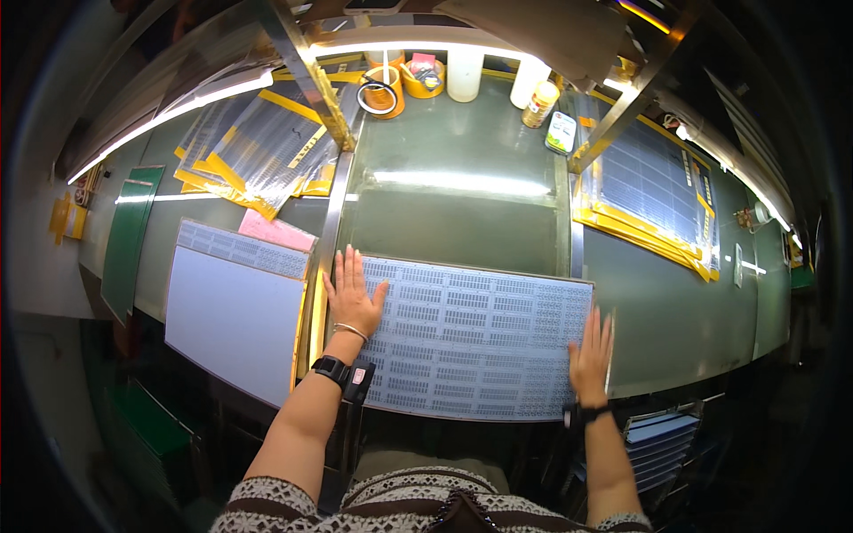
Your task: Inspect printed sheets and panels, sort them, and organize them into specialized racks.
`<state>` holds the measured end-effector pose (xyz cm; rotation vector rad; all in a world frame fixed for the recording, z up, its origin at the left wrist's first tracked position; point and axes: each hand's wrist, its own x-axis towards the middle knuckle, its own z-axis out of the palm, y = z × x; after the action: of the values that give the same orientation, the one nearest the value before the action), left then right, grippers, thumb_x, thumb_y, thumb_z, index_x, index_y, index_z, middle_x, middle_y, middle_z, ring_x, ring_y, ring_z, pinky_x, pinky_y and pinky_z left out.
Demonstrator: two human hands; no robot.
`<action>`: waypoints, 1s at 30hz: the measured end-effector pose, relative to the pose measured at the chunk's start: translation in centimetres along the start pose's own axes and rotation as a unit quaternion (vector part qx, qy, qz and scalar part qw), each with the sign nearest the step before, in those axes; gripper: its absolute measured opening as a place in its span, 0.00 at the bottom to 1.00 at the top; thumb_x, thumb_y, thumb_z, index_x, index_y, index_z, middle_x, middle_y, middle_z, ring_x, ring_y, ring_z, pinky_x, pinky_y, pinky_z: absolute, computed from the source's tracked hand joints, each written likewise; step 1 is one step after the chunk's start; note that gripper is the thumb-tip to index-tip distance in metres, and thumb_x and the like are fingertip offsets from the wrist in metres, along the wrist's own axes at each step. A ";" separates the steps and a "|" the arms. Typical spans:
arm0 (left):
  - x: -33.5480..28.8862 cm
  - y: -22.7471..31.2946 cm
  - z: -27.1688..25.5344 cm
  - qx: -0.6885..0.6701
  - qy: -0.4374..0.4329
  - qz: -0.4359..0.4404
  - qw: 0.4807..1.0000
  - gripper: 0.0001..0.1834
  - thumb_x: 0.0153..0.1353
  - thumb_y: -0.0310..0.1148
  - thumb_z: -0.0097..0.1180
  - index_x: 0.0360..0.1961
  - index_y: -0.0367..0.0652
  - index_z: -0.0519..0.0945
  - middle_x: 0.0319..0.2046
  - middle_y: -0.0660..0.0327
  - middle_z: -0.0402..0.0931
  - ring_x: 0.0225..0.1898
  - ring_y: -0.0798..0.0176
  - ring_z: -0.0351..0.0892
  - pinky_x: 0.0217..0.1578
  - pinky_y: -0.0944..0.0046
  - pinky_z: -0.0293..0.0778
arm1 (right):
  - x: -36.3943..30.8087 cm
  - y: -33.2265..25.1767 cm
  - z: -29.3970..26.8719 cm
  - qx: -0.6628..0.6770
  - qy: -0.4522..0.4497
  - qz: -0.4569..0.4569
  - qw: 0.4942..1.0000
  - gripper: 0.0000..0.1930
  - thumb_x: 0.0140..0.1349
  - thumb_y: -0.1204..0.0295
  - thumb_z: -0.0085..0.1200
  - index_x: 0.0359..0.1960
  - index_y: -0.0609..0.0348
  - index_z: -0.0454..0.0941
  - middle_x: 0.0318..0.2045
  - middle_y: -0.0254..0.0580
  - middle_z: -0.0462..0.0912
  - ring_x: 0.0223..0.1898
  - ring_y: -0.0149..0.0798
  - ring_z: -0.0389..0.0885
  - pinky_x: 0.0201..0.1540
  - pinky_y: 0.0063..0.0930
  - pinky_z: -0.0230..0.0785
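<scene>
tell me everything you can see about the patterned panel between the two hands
The patterned panel is a wide, thin, pale blue-grey rectangle that looks stiff; its material is unclear. Small dark marks fill it in blocky rows, with a finer, denser pattern toward the right end. It lies flat on the green tabletop, near the front, long sides running left to right. The left hand rests open over its far left corner, and the right hand is open at its right edge.

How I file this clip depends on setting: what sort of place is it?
Likely a factory workshop: a large patterned panel on the bench, stacked yellow-edged sheets and tape rolls.
</scene>
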<state>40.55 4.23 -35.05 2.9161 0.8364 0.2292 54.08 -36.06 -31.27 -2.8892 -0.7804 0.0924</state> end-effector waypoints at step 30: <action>-18.6 -4.1 -12.4 -0.664 -0.102 -0.342 0.657 0.15 0.58 0.39 0.51 0.26 0.37 0.78 0.19 0.62 0.75 0.22 0.71 0.74 0.26 0.72 0.69 | -7.6 -12.0 -7.4 0.077 0.044 -0.236 0.968 0.15 0.48 0.79 0.46 0.39 0.54 0.76 0.40 0.46 0.75 0.46 0.52 0.70 0.50 0.43 0.61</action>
<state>20.65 -1.55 -25.58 1.1252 1.0002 0.2596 42.31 -30.54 -21.92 -2.4666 -1.3488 -0.0288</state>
